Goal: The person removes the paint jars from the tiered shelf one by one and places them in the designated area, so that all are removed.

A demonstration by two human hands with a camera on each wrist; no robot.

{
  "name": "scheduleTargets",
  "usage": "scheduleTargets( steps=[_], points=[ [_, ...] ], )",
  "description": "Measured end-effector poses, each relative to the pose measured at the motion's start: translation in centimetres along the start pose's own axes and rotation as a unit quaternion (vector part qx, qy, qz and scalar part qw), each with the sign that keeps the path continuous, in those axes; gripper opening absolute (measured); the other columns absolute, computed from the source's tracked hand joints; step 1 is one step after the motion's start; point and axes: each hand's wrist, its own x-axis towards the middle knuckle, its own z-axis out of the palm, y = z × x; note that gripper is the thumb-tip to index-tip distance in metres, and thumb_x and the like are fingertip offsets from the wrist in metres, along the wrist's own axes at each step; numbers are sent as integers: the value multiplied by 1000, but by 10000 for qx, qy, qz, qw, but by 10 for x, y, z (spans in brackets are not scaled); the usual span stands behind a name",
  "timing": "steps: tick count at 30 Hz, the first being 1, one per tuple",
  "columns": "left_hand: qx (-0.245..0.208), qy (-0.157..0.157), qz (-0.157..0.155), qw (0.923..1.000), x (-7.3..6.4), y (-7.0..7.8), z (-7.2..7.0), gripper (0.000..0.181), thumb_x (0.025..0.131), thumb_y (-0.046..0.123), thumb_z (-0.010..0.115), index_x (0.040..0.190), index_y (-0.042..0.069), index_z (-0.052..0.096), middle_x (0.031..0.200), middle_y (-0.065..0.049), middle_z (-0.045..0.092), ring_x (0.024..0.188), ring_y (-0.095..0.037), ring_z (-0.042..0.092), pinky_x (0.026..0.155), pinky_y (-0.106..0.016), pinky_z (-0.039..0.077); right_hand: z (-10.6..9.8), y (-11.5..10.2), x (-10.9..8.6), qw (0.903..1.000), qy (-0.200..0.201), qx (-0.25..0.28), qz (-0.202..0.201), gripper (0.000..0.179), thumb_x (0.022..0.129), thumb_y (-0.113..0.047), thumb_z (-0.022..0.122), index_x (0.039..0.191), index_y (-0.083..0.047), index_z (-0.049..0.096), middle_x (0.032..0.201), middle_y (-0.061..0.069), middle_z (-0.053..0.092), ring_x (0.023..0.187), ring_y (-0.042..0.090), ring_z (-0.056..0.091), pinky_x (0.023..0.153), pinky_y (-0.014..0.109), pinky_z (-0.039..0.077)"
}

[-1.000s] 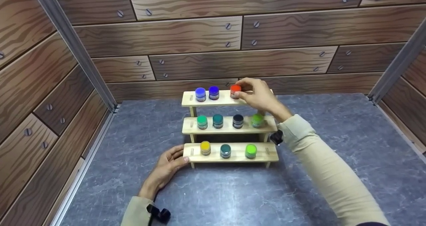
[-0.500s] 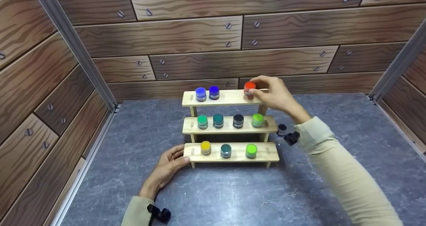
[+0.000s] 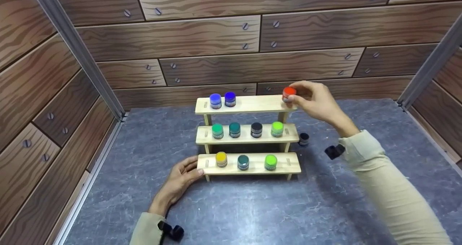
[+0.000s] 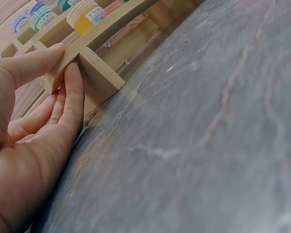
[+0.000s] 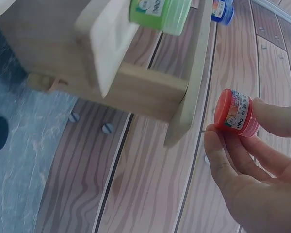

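Note:
A three-tier wooden display stand bears several small paint jars. My left hand grips the left end of its lowest tier; the left wrist view has the thumb on top and fingers beneath the board's corner. My right hand pinches a red paint jar between thumb and fingers, at the right end of the top tier. In the right wrist view this red jar appears apart from the board. Light and dark blue jars stand at the top tier's left.
The middle tier has green, teal, black and lime jars. Below stand yellow, dark teal and lime jars. A dark jar sits on the grey marbled tabletop, right of the stand. A wood-patterned wall rises behind.
My right hand has carried the red jar rightward along the top tier, from near its middle to its right end. The dark jar beside the stand has come into view. My left hand keeps its place.

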Motion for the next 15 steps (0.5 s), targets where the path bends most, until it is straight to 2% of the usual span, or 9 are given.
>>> scheduleTargets(
  steps=[2, 9, 15],
  points=[
    [-3, -4, 8, 10000, 0, 0, 0, 72, 97, 0, 70, 157, -14, 33, 152, -32, 48, 125, -24, 64, 110, -33, 56, -3, 4, -4, 10000, 57, -11, 3, 36, 101, -14, 76, 133, 2, 70, 122, 22, 75, 95, 6, 70, 83, 9, 57],
    [54, -20, 2, 10000, 0, 0, 0, 73, 97, 1, 70, 158, -13, 32, 154, -30, 47, 126, -22, 64, 109, -31, 56, -17, 18, -19, 9996, 116, 38, 271, 39, 102, -12, 73, 138, 2, 66, 130, 26, 71, 97, 0, 69, 81, 8, 56],
    [31, 23, 7, 10000, 1, 0, 1, 74, 96, -1, 70, 158, -14, 32, 154, -30, 47, 124, -21, 64, 108, -30, 57, -29, 29, -29, 9991, 211, 136, 331, 38, 103, -11, 71, 138, 4, 65, 130, 28, 70, 95, -5, 70, 82, 11, 59]
  ],
)
